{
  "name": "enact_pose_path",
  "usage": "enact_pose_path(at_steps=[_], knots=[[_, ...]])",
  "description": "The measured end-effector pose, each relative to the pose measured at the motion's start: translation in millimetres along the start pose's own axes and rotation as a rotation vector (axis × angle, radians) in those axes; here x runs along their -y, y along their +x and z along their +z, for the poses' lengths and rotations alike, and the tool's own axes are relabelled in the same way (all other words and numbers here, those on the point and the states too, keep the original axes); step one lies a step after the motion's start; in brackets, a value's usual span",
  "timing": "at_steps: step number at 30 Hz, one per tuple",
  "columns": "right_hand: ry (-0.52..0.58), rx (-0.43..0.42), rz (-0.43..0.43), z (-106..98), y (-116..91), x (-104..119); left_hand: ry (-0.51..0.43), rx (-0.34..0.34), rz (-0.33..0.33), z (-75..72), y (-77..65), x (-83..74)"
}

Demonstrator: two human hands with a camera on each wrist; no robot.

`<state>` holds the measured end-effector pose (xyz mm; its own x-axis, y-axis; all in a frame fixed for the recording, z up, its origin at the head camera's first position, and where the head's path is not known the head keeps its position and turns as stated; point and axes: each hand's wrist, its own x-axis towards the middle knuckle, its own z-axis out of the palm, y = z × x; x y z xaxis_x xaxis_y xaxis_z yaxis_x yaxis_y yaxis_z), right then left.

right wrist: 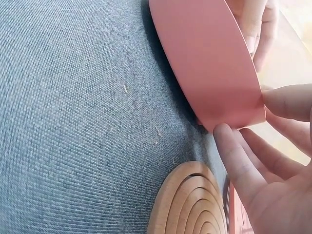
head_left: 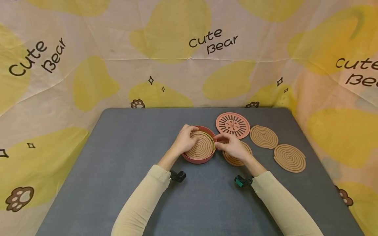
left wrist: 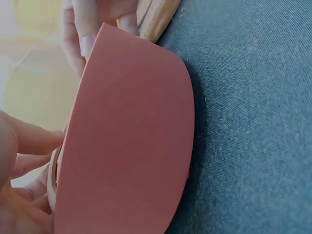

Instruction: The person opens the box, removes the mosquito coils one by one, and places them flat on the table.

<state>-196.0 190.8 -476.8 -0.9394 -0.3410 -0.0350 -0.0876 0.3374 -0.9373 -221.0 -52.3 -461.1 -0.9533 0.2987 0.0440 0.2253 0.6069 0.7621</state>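
A round pink dish (head_left: 198, 161) stands on the table with a tan mosquito coil (head_left: 198, 147) lying in it, seen from above in the head view. My left hand (head_left: 186, 140) reaches over the dish's left side and pinches the coil; its fingertips are partly hidden by the dish wall (left wrist: 122, 126) in the left wrist view. At the dish's right edge, my right hand (head_left: 231, 146) pinches the rim, with fingers (right wrist: 234, 156) against the outer wall. A second coil (head_left: 246, 149) lies partly under that hand.
A pink slotted lid (head_left: 232, 125) lies behind my right hand. Two more coils, one (head_left: 263, 136) behind the other (head_left: 290, 158), lie farther right on the grey table (head_left: 133, 147). Patterned cloth (head_left: 165, 39) hangs around the table.
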Motion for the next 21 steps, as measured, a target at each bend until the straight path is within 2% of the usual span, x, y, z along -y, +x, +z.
enact_pose_path(at_steps=[8,16,21], knots=[[0.001,-0.004,-0.005,-0.6,0.5,0.6,-0.012,-0.002,0.028,-5.9,1.9,1.6],[-0.010,-0.002,-0.006,-0.6,0.5,1.0,-0.136,0.008,0.019,-7.9,3.3,6.6],[-0.009,0.010,0.002,0.6,-1.0,8.2,-0.186,-0.007,0.040,-11.0,1.7,5.7]])
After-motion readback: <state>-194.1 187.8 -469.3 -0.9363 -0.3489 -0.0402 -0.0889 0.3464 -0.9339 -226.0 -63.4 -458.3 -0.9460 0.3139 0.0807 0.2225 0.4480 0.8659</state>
